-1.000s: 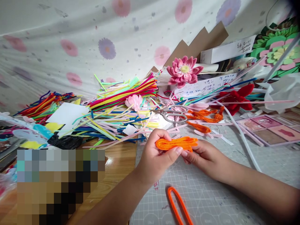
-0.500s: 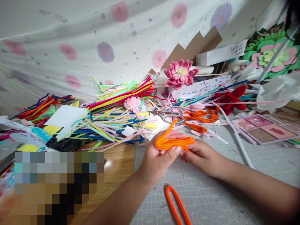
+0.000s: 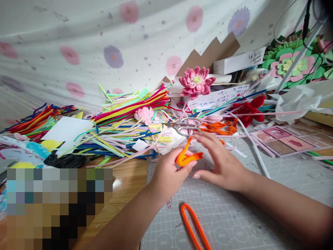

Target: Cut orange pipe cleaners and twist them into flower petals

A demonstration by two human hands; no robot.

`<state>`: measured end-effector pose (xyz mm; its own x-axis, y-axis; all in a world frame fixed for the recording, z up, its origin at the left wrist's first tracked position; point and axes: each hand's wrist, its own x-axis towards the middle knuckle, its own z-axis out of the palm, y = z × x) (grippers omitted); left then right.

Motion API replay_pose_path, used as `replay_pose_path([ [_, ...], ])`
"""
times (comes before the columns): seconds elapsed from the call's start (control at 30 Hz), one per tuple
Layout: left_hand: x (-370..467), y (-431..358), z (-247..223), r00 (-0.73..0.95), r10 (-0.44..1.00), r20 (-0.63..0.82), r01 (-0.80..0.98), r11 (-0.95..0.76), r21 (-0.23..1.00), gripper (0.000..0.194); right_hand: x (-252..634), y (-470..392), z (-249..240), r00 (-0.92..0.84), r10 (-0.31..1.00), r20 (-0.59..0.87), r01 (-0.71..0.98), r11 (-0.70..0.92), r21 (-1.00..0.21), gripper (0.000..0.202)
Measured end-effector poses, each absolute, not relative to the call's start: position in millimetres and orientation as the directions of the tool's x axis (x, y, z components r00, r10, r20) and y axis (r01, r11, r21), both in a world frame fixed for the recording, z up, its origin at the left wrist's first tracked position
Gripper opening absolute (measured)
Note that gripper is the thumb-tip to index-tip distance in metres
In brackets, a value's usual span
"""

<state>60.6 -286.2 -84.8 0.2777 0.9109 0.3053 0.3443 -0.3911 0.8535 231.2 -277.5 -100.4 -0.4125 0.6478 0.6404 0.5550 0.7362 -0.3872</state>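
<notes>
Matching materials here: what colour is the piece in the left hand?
The piece is bright orange; head view.

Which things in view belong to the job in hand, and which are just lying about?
Job in hand:
folded orange pipe cleaners, held in the left hand
probably the bent orange pipe cleaner on the cutting mat

Seemingly lying about:
dark-pink flower
red flower
makeup palette

The left hand [image 3: 168, 172] and right hand [image 3: 221, 165] are both showing bare, with softly rounded fingertips [image 3: 197, 134]. A short, smooth nail [image 3: 194, 163] is showing on the left thumb. The left forearm [image 3: 125, 220] and right forearm [image 3: 283, 199] are also appearing bare, their outlines narrowing toward the wrists [image 3: 153, 189] and widening smoothly toward the edges of view. Shadow is lying over the right forearm's far end, hiding its outline there.
</notes>
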Motion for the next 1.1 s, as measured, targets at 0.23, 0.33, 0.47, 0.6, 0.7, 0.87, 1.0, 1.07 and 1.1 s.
replay_pose_path([
  [0.23, 67.3, -292.3, -81.4, 0.346, 0.899, 0.267, 0.263, -0.366, 0.893, 0.019, 229.7, -285.4, -87.7, -0.586, 0.539, 0.604, 0.647, 0.761, -0.052, 0.038],
  [0.33, 68.4, -294.0, -77.5, 0.313, 0.910, 0.273, 0.180, -0.339, 0.923, 0.013, 234.8, -285.5, -82.8, -0.607, 0.531, 0.591, 0.629, 0.776, -0.053, 0.034],
  [0.47, 66.3, -293.3, -76.3, 0.280, 0.915, 0.291, 0.185, -0.349, 0.919, 0.007, 237.9, -286.7, -77.7, -0.630, 0.560, 0.538, 0.602, 0.790, -0.116, 0.034],
  [0.6, 62.3, -289.6, -80.5, 0.265, 0.918, 0.296, 0.229, -0.358, 0.905, 0.010, 238.8, -286.6, -75.2, -0.642, 0.593, 0.486, 0.462, 0.805, -0.372, 0.052],
  [0.7, 58.9, -287.5, -83.1, 0.269, 0.915, 0.300, 0.307, -0.377, 0.874, 0.016, 240.5, -285.4, -72.4, -0.648, 0.607, 0.461, 0.303, 0.760, -0.575, 0.048],
  [0.87, 56.2, -288.0, -83.2, 0.295, 0.897, 0.329, 0.354, -0.422, 0.834, 0.016, 240.6, -285.4, -67.2, -0.590, 0.698, 0.406, 0.227, 0.626, -0.746, 0.035],
  [1.0, 57.0, -288.2, -83.1, 0.319, 0.893, 0.318, 0.346, -0.422, 0.838, 0.012, 236.8, -286.3, -66.2, -0.604, 0.729, 0.323, 0.298, 0.582, -0.756, 0.024],
  [1.07, 57.4, -288.0, -82.8, 0.321, 0.896, 0.307, 0.339, -0.412, 0.846, 0.011, 236.3, -286.8, -66.3, -0.613, 0.728, 0.308, 0.275, 0.562, -0.780, 0.026],
  [1.1, 57.4, -288.0, -82.5, 0.323, 0.897, 0.302, 0.338, -0.407, 0.848, 0.010, 236.8, -287.0, -66.6, -0.613, 0.730, 0.303, 0.251, 0.544, -0.801, 0.028],
])
